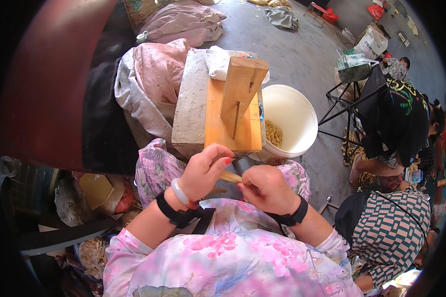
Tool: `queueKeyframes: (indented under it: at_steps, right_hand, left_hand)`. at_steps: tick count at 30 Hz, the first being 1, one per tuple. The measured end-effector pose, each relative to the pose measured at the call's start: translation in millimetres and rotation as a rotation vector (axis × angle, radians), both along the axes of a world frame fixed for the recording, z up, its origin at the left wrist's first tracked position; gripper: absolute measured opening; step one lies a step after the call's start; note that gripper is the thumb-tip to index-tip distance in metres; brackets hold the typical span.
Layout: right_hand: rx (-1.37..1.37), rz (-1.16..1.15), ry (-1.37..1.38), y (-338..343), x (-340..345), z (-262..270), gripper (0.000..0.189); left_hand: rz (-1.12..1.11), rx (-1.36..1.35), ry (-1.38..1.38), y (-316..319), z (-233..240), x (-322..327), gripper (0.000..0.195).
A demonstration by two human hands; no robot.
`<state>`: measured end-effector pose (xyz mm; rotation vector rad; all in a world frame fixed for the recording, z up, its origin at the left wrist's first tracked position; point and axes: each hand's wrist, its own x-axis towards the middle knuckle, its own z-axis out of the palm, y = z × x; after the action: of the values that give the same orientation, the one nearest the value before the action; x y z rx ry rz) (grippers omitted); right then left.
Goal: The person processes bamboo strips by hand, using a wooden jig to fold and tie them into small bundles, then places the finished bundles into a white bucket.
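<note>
A pale yellow strip (230,176) of some fibrous-looking material spans the gap between my two hands. My left hand (204,170) has one end of it, thumb and fingers pinched together. The other end is in the curled fingers of my right hand (269,189). Below my left wrist a second brownish piece (218,191) shows partly. Just beyond my hands is a wooden stand (213,126) with an upright block (245,83). A thin rusty rod (236,120) leans between that block and its base.
The stand rests on a grey slab-topped block (189,107) with a white cloth (218,63). Right of it, a white bucket (295,111) holds yellowish pieces (273,133). Pink cloth bundles (158,70) lie left. Two people (394,111) bend at the right, near a black-legged stand (347,100).
</note>
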<state>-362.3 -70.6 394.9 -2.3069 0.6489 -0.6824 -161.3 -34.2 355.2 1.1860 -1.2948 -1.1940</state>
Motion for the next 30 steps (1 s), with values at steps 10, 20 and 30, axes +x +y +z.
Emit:
queueKeyframes:
  at_steps: [10,20,30]
  right_hand:
    - [-0.060,-0.214,-0.132,-64,10,-16,0.015]
    - [-0.413,-0.492,0.116,-100,-33,-52,0.032]
    - [-0.439,-0.162,0.008,-21,-17,-15,0.033]
  left_hand:
    - [-0.003,0.152,0.016,-45,4,29,0.027]
    - [0.127,0.107,-0.065,-50,-19,21,0.024]
    - [-0.426,0.505,0.537,-3,-17,22,0.016]
